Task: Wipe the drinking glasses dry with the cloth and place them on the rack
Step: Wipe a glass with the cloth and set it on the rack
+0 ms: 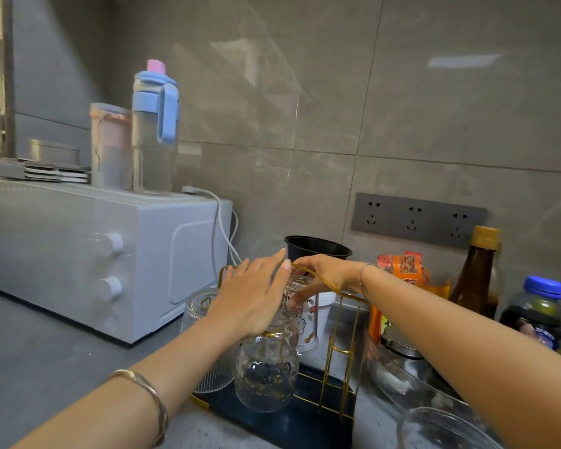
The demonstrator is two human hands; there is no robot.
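Now | left hand (251, 298): spread flat | right hand (323, 273): partly hidden, grip cannot tell

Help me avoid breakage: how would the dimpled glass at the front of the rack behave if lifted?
The dimpled glass is clear glass, so probably rigid but fragile. Its rippled surface should resist slipping, unless wet. Inverted over a gold rack prong, it likely won't tip, but needs lifting straight up.

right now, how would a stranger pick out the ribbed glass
Find the white oven; just right of it stands a gold rack. The ribbed glass sits upturned at its left end. Only it has vertical ribs; the bumpy glass and printed glass do not.
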